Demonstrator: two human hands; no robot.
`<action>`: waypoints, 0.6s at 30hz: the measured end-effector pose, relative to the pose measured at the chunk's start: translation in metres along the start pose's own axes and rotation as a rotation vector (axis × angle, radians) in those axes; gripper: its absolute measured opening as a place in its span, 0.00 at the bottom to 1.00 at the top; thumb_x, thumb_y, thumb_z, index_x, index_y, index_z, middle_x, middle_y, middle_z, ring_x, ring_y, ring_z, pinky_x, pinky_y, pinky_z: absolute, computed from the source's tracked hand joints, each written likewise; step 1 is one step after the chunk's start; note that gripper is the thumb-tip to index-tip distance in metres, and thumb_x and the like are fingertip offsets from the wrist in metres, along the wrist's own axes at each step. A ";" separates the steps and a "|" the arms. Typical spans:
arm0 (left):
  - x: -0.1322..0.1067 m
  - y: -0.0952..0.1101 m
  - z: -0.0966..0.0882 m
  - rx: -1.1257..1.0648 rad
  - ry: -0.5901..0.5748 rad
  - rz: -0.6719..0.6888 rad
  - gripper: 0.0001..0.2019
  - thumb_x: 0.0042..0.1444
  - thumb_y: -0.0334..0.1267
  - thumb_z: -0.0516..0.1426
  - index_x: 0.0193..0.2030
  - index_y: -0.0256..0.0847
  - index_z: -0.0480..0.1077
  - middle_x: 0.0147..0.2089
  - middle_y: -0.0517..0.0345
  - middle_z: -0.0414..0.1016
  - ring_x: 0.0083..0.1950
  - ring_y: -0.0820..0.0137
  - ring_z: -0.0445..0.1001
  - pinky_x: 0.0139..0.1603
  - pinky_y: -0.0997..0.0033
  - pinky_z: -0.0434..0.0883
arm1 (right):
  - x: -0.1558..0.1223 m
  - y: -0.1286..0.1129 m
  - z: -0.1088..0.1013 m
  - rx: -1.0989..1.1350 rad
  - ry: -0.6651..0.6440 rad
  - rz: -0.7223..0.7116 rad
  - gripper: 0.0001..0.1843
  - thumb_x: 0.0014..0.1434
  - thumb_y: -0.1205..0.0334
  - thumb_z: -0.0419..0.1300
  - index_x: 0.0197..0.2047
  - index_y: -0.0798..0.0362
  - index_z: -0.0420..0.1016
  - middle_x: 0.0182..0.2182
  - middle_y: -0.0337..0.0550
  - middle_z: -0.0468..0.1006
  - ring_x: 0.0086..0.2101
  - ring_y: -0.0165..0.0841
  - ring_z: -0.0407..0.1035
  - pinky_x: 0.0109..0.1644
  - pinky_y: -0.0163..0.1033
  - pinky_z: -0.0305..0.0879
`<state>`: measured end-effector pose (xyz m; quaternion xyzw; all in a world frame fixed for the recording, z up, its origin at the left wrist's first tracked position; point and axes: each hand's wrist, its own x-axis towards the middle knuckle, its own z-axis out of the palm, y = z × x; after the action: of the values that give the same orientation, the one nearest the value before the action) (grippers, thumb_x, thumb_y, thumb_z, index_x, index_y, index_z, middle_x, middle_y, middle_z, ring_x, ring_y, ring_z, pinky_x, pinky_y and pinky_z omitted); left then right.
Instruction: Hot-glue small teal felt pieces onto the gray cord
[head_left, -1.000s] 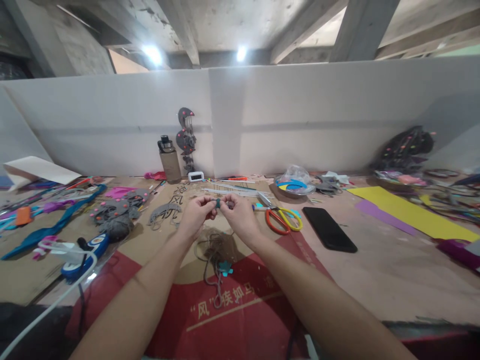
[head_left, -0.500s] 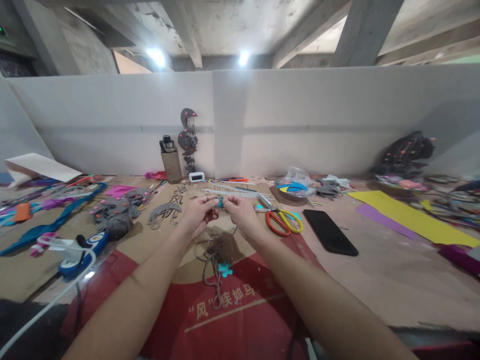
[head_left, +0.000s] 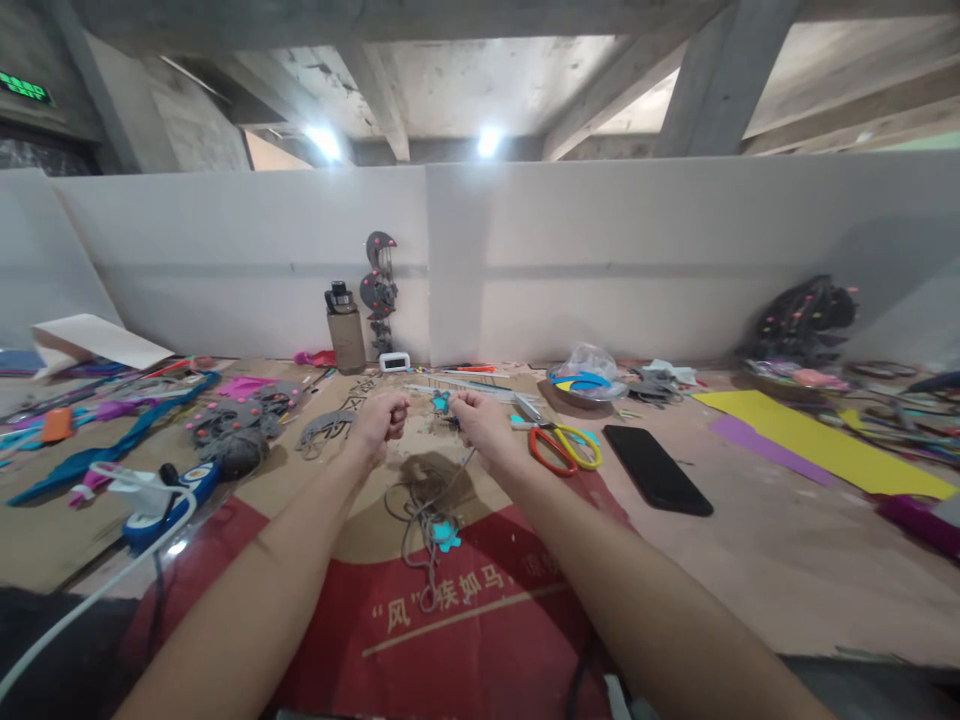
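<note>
My right hand point(head_left: 481, 425) pinches a small teal star-shaped piece point(head_left: 441, 402) at its fingertips. A strand of grey yarn point(head_left: 411, 530) runs from below that hand to a loose tangle on the cardboard point(head_left: 360, 535). My left hand point(head_left: 381, 424) is closed, a short way left of the teal piece; whatever its fingers hold is hidden. A second turquoise cut-out point(head_left: 446, 537) lies beside the tangled yarn. Scissors point(head_left: 562, 446) with red and yellow handles rest to the right of my right hand. Left of my left hand lies a grey crescent point(head_left: 327, 432) with threads.
A black phone point(head_left: 657, 470) lies right of the scissors. At the back stand a bottle point(head_left: 346, 335), a small white clock point(head_left: 394, 362) and a bowl point(head_left: 589, 393). A power strip point(head_left: 169, 508) with a white cable and grey decorated pieces point(head_left: 240, 430) occupy the left. Yellow sheet point(head_left: 817, 440) lies right.
My left hand has come away from the teal piece and moved left, its fingers closing up. The right hand keeps the piece. The view has tipped slightly upward.
</note>
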<state>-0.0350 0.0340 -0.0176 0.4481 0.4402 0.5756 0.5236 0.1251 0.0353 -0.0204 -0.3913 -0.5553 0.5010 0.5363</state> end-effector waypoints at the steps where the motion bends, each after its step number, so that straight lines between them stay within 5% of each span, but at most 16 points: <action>1: 0.001 -0.001 -0.001 0.015 0.019 0.004 0.06 0.42 0.35 0.54 0.21 0.38 0.60 0.13 0.71 0.49 0.12 0.83 0.43 0.14 0.80 0.41 | 0.001 0.002 0.000 -0.027 0.001 -0.018 0.08 0.47 0.57 0.55 0.23 0.53 0.63 0.14 0.29 0.55 0.15 0.21 0.45 0.19 0.31 0.40; 7: 0.001 -0.005 0.001 0.066 0.061 0.041 0.12 0.46 0.41 0.56 0.21 0.38 0.59 0.14 0.71 0.50 0.12 0.83 0.46 0.15 0.81 0.43 | 0.000 0.005 0.000 -0.132 -0.020 -0.085 0.08 0.45 0.59 0.54 0.23 0.54 0.65 0.16 0.30 0.59 0.18 0.22 0.49 0.22 0.31 0.44; 10: 0.002 -0.007 0.003 0.150 0.067 0.102 0.14 0.45 0.46 0.60 0.24 0.36 0.65 0.18 0.65 0.62 0.16 0.81 0.58 0.17 0.80 0.54 | 0.000 0.005 -0.002 -0.172 -0.019 -0.106 0.07 0.45 0.60 0.54 0.23 0.54 0.65 0.17 0.31 0.61 0.20 0.23 0.52 0.24 0.31 0.46; 14: 0.001 -0.008 0.007 0.219 0.070 0.160 0.12 0.40 0.40 0.62 0.31 0.35 0.71 0.26 0.57 0.72 0.25 0.75 0.70 0.24 0.78 0.63 | 0.002 0.008 -0.004 -0.218 -0.011 -0.121 0.06 0.45 0.60 0.53 0.23 0.54 0.66 0.17 0.31 0.62 0.20 0.24 0.53 0.25 0.31 0.47; 18: 0.000 -0.008 0.007 0.197 0.078 0.124 0.07 0.42 0.38 0.57 0.26 0.36 0.69 0.21 0.61 0.68 0.19 0.78 0.64 0.19 0.78 0.59 | 0.004 0.012 -0.005 -0.243 -0.006 -0.125 0.07 0.45 0.60 0.53 0.22 0.54 0.66 0.16 0.31 0.61 0.19 0.24 0.52 0.24 0.32 0.48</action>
<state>-0.0269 0.0345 -0.0240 0.5008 0.4860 0.5779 0.4230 0.1283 0.0419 -0.0318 -0.4166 -0.6367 0.3967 0.5135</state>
